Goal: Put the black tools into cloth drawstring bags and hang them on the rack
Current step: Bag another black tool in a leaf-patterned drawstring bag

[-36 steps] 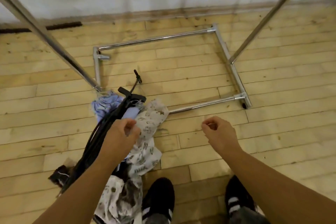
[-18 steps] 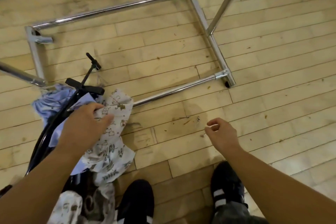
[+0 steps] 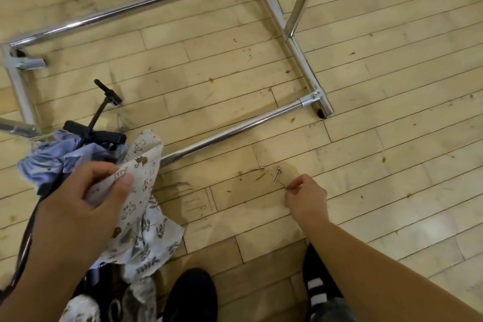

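Tipped down and closer over the wooden floor (image 3: 392,138) since a second back, losing the wall from sight and bringing the chrome rack (image 3: 235,131) base up large. Left the black tools (image 3: 91,133) where they lay, on the boards by the near left corner of that base, tangled with a blue cloth (image 3: 44,162) and not yet bagged. Drew the printed drawstring bag (image 3: 141,172) nearer, gripped in the left hand (image 3: 78,206) with the thumb clamped over a fold. Dropped the right hand (image 3: 305,196) from a loose curl in the air to a fingertip pinch on a small metal piece (image 3: 278,175) at floor level, leaving a second metal piece (image 3: 257,169) just beside. Reads as a detour for stray hardware rather than bagging: nothing hung, hardly begun
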`<state>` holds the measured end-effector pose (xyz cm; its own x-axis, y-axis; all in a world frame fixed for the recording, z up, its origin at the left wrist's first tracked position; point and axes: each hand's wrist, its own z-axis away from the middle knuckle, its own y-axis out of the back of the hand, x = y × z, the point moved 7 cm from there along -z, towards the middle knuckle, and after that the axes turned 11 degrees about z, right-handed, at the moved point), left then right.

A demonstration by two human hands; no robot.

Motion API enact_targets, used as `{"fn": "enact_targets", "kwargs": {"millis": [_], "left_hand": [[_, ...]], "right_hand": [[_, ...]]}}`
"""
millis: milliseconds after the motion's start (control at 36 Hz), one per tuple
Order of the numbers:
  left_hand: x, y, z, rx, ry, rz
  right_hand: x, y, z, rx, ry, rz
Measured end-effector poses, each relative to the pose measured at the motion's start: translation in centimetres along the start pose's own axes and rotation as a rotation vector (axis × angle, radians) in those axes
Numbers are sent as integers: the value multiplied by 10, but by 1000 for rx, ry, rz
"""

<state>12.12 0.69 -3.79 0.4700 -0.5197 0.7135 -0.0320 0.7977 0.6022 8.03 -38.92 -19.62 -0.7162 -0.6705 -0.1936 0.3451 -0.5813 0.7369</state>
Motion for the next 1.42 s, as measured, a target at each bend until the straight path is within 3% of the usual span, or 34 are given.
{"fn": "enact_targets", "kwargs": {"millis": [222, 444, 806, 917, 1000, 1083, 1167, 1250, 1361, 1417], "left_hand": [[16, 10, 18, 50, -40, 43], [55, 26, 34, -75, -32, 13], [210, 122, 96, -56, -235, 245], [255, 140, 118, -66, -253, 229], [280, 143, 140, -68, -242, 274], [291, 131, 162, -78, -194, 473], [291, 105, 182, -213, -24, 829], [277, 86, 194, -295, 80, 934], [246, 85, 192, -323, 145, 503], [241, 85, 193, -385, 146, 397]], "right_hand": [[-3, 13, 14, -12, -24, -81], [-39, 59, 64, -9, 6, -234], [-166, 190, 249, -185, 398, -500], [-174, 220, 293, -296, 521, -461], [-167, 228, 323, -351, 645, -262], [-153, 222, 348, -376, 739, -87], [-148, 222, 354, -285, 778, 5], [-142, 234, 349, -248, 749, -117], [-131, 250, 336, -394, 633, -550], [-129, 255, 328, -509, 539, -773]]}}
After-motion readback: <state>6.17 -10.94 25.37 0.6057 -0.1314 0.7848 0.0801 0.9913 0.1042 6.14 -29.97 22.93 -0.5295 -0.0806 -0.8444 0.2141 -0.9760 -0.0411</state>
